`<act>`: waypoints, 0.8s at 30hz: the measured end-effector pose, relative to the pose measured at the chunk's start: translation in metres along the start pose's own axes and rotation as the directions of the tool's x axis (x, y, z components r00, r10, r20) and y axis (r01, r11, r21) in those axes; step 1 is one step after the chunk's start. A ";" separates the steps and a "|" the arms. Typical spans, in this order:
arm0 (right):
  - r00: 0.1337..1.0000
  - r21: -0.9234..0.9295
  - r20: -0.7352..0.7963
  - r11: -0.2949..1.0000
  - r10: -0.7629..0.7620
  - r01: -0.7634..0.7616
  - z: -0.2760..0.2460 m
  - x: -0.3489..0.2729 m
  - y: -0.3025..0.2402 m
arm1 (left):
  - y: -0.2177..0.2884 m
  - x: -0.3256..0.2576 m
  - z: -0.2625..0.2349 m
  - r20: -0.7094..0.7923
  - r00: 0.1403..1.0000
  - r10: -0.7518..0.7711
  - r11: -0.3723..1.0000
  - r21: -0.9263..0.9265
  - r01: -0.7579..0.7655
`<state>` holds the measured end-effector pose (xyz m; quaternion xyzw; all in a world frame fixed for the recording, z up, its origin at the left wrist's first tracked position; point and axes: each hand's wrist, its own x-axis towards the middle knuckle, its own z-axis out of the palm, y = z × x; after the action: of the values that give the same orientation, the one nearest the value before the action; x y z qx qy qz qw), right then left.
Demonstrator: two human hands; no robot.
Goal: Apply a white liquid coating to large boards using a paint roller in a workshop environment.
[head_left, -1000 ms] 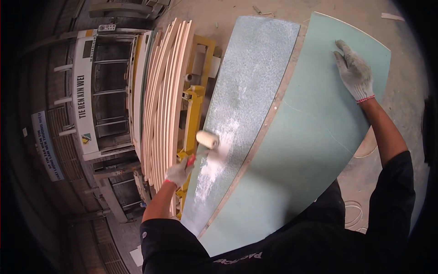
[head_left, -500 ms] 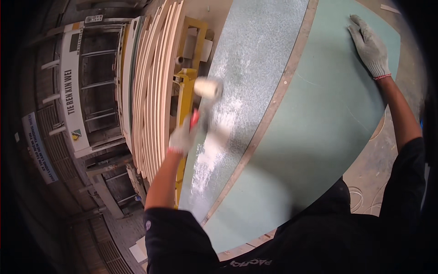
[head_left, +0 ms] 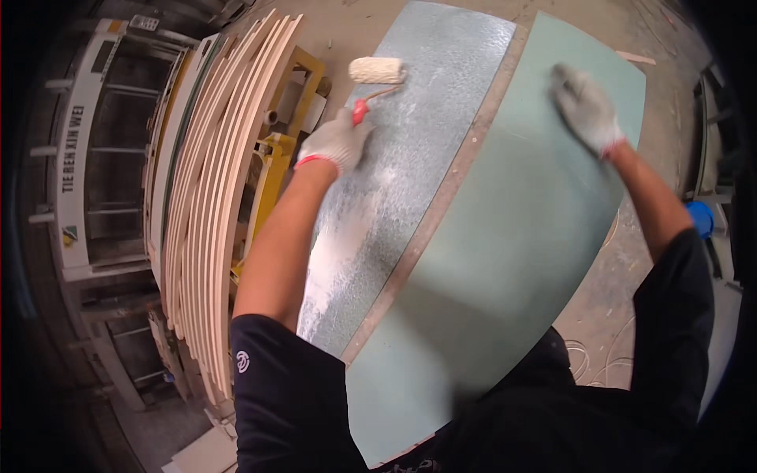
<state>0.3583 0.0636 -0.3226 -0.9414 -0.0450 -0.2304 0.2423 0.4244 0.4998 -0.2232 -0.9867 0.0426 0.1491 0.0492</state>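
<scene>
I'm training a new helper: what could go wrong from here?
In this view, the roller in the left hand overhangs the left edge of the speckled panel, so it might drip outside. The left forearm appears close to the white patch; if wet, that could smear. Splashes might reach the plain green panel.

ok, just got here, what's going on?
A person in knit gloves has a paint roller in the left hand, fingers closed around its red handle. The roller is at the left edge of a blue-grey board, toward the far end. That board has a mottled white coating, thickest at the near end. The right hand is open at the far part of the plain green board beside it; whether it touches isn't clear. Wood strips are stacked to the left.
</scene>
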 end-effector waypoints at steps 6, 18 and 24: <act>0.741 -0.033 0.408 0.803 -0.533 0.595 -0.047 -0.133 -0.142 | -0.079 -0.137 0.013 0.238 0.970 0.048 0.991 0.106 -0.075; 0.883 -0.002 0.385 0.956 -0.270 0.293 -0.033 -0.157 -0.153 | 0.076 0.025 -0.025 0.020 0.986 0.168 0.986 -0.025 -0.167; 0.884 0.012 0.386 0.960 -0.262 0.280 -0.042 -0.156 -0.141 | -0.018 -0.035 -0.002 0.127 0.975 0.183 0.961 0.187 -0.205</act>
<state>0.1746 0.1716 -0.2998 -0.9576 -0.2174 -0.0743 0.1735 0.3937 0.5204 -0.2099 -0.9583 0.1512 0.2017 0.1349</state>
